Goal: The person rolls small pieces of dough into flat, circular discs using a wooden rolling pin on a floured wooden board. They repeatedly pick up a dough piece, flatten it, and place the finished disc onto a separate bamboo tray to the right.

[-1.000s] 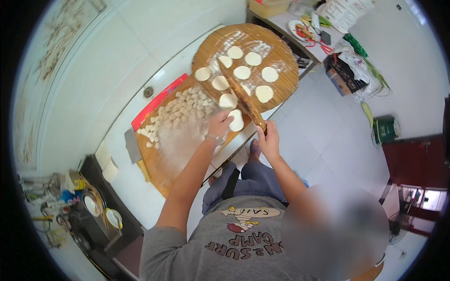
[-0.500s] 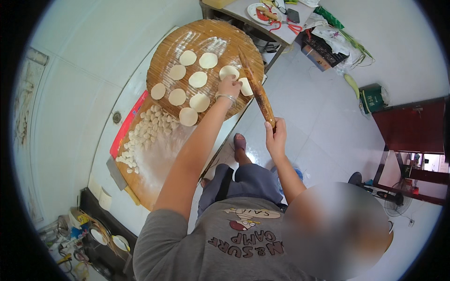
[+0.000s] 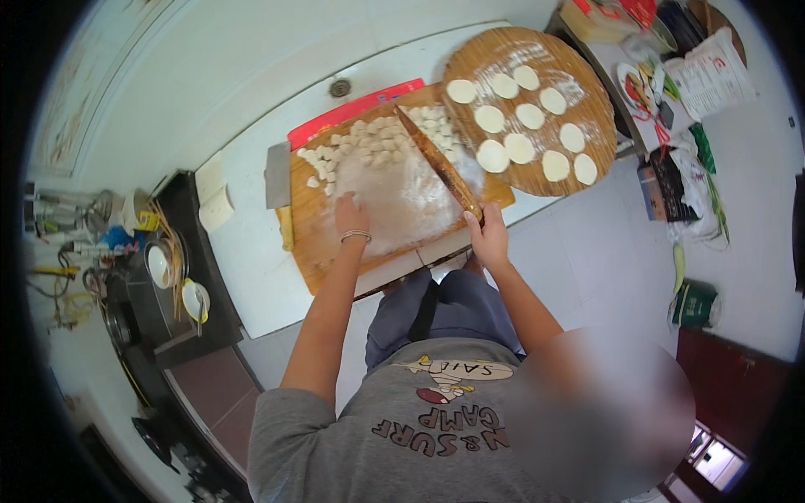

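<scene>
My right hand [image 3: 488,233] grips the near end of a long, tapered wooden rolling pin [image 3: 438,163], which slants up over the floured board. Low over the left part of that rectangular wooden board [image 3: 314,230] is my left hand [image 3: 349,216], its fingers drawn together. What they hold, if anything, is too small to make out. Many small dough pieces [image 3: 381,138] lie heaped along the board's far side, several beyond my left hand. On the large round wooden board [image 3: 595,109] to the right, several flat round dough wrappers [image 3: 529,116] are spread apart.
A cleaver [image 3: 277,176] rests at the board's left edge, near a red strip [image 3: 356,113]. The boards stand on a white counter [image 3: 251,260]. A dark stove top [image 3: 180,243] with bowls is at left. A side table with a plate [image 3: 635,84] stands far right.
My view and body have turned. My left hand has left the round board, where one more wrapper now shows, and come to the floured board. The rolling pin stays in my right hand.
</scene>
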Demonstrator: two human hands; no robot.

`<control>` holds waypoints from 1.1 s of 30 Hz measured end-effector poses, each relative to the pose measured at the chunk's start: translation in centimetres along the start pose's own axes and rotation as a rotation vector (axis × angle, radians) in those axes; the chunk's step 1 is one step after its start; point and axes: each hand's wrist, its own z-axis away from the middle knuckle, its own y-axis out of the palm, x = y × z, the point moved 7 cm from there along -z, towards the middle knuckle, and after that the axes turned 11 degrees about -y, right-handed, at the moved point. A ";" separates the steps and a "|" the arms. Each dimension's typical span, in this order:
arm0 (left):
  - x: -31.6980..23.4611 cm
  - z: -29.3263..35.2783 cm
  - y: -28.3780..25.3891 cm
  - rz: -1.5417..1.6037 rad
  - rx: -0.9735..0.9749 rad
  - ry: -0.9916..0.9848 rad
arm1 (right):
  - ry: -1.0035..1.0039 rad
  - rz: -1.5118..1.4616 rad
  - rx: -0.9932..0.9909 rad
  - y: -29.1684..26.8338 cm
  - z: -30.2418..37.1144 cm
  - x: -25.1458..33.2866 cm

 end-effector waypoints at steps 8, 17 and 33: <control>3.3 -4.7 -2.6 -0.031 -0.164 0.009 | -0.068 0.079 0.094 3.5 0.4 3.2; -0.9 3.7 2.7 0.327 0.082 0.449 | -0.040 0.153 0.109 3.5 1.1 0.8; -2.0 4.2 3.7 0.128 0.171 0.132 | -0.067 0.092 0.139 5.0 0.7 0.7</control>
